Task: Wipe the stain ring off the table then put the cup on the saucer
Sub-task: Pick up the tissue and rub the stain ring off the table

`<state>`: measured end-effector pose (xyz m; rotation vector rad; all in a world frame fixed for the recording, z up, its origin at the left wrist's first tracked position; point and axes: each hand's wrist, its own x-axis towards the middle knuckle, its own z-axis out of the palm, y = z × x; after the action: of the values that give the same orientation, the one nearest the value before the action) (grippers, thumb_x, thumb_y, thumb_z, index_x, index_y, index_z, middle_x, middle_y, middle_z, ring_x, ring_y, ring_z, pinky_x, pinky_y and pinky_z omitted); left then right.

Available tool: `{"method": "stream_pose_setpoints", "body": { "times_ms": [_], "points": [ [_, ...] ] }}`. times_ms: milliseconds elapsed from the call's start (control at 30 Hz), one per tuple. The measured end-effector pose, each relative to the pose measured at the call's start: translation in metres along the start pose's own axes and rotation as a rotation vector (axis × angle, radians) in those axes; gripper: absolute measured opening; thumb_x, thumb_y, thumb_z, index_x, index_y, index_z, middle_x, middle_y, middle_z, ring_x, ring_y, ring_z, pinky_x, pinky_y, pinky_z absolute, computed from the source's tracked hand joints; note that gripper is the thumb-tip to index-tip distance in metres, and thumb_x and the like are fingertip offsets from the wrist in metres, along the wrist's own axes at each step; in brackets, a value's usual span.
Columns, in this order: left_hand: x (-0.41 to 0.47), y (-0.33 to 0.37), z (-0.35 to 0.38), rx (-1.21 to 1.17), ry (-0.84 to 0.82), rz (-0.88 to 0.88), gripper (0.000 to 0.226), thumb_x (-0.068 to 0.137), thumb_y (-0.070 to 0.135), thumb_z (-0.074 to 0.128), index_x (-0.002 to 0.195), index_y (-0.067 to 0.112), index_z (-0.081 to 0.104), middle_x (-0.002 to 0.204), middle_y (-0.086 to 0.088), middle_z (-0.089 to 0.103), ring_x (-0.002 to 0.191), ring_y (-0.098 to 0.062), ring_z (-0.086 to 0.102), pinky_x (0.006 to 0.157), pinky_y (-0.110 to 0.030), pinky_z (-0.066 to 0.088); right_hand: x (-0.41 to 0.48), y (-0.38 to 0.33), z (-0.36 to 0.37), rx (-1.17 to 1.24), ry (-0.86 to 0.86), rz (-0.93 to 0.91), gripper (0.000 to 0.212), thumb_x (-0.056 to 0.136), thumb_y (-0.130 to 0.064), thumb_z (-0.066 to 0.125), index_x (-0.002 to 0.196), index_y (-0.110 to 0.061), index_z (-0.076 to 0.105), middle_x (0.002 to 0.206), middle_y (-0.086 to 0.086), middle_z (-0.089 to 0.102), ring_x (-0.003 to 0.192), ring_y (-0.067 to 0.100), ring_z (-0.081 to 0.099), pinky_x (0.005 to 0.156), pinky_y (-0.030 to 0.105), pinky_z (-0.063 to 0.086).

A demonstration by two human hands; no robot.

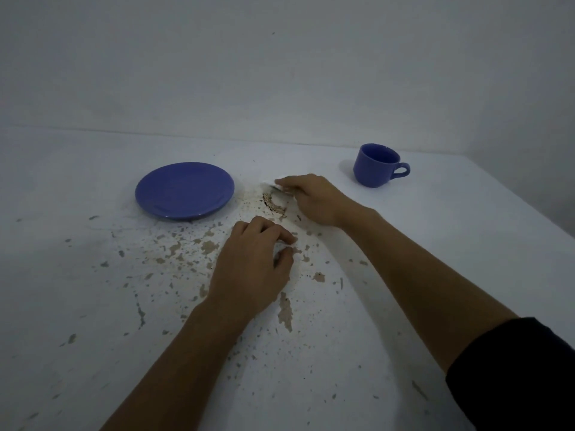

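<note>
Table [93, 306] white, paint chipped in brown patches, densest around the hands. Left hand [252, 269] nearest, knuckles up, fingers curled onto a white scrap; whether it was pinched could not be told. Right hand [314, 199] farther, fingers closed on a white cloth [270, 183] pressed to the table, covering part of the stain [273, 205], a dark broken arc. Saucer [184, 189] blue, bare, just left of the stain. Cup [376, 164] blue, upright, far right, well apart from the saucer.
</note>
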<state>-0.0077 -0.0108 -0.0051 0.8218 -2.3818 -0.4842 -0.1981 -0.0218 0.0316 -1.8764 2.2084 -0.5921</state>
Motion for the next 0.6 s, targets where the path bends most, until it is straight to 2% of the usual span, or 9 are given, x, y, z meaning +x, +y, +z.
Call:
{"method": "stream_pose_setpoints", "body": {
  "times_ms": [100, 267, 333, 400, 467, 533, 600],
  "points": [
    [0.001, 0.0, 0.0, 0.001, -0.002, 0.003, 0.018, 0.088, 0.034, 0.054, 0.103, 0.031, 0.064, 0.11, 0.008, 0.058, 0.101, -0.012, 0.045, 0.083, -0.021, 0.034, 0.002, 0.009, -0.004, 0.008, 0.119, 0.087, 0.046, 0.097, -0.003, 0.032, 0.14, -0.012, 0.044, 0.146, 0.012, 0.046, 0.135, 0.027, 0.041, 0.111, 0.03, 0.027],
    [0.001, 0.001, -0.001, 0.002, 0.006, 0.001, 0.02, 0.088, 0.033, 0.055, 0.104, 0.031, 0.064, 0.111, 0.007, 0.058, 0.101, -0.012, 0.045, 0.083, -0.021, 0.034, 0.003, -0.015, 0.017, -0.021, -0.006, 0.034, 0.04, 0.097, -0.009, 0.041, 0.137, -0.009, 0.047, 0.135, 0.02, 0.055, 0.121, 0.037, 0.049, 0.103, 0.041, 0.038],
    [0.0, 0.001, -0.001, 0.009, 0.005, 0.005, 0.021, 0.088, 0.033, 0.055, 0.106, 0.03, 0.064, 0.112, 0.006, 0.058, 0.102, -0.013, 0.046, 0.083, -0.021, 0.034, 0.001, -0.017, 0.016, -0.017, -0.044, -0.013, 0.04, 0.098, -0.01, 0.042, 0.137, -0.011, 0.048, 0.137, 0.016, 0.054, 0.124, 0.033, 0.05, 0.106, 0.035, 0.036],
    [0.0, 0.001, -0.002, -0.001, 0.0, 0.003, 0.021, 0.088, 0.033, 0.055, 0.107, 0.029, 0.064, 0.112, 0.005, 0.059, 0.102, -0.013, 0.046, 0.083, -0.02, 0.034, -0.003, -0.014, 0.009, -0.003, -0.08, -0.036, 0.04, 0.098, -0.011, 0.04, 0.136, -0.014, 0.05, 0.139, 0.011, 0.054, 0.126, 0.026, 0.049, 0.102, 0.024, 0.032],
    [0.0, 0.001, -0.004, -0.009, 0.006, 0.006, 0.02, 0.088, 0.033, 0.055, 0.105, 0.029, 0.064, 0.112, 0.007, 0.059, 0.101, -0.012, 0.046, 0.083, -0.02, 0.034, -0.005, -0.008, 0.0, 0.055, -0.045, -0.015, 0.042, 0.095, -0.006, 0.04, 0.135, -0.012, 0.052, 0.141, 0.009, 0.053, 0.13, 0.022, 0.047, 0.101, 0.019, 0.029],
    [-0.001, 0.002, -0.004, -0.01, 0.004, 0.01, 0.02, 0.088, 0.033, 0.054, 0.105, 0.029, 0.064, 0.112, 0.007, 0.059, 0.102, -0.012, 0.046, 0.084, -0.02, 0.036, -0.002, -0.004, -0.004, 0.096, 0.032, 0.041, 0.046, 0.094, 0.0, 0.037, 0.137, -0.011, 0.049, 0.144, 0.009, 0.049, 0.135, 0.021, 0.042, 0.106, 0.019, 0.025],
    [-0.001, 0.003, -0.003, -0.011, 0.001, 0.007, 0.02, 0.088, 0.033, 0.054, 0.105, 0.03, 0.064, 0.112, 0.008, 0.058, 0.103, -0.012, 0.046, 0.085, -0.021, 0.036, 0.002, -0.008, 0.0, 0.086, 0.021, 0.06, 0.044, 0.096, -0.003, 0.036, 0.138, -0.011, 0.048, 0.145, 0.011, 0.047, 0.135, 0.025, 0.041, 0.111, 0.026, 0.027]
  ]
}}
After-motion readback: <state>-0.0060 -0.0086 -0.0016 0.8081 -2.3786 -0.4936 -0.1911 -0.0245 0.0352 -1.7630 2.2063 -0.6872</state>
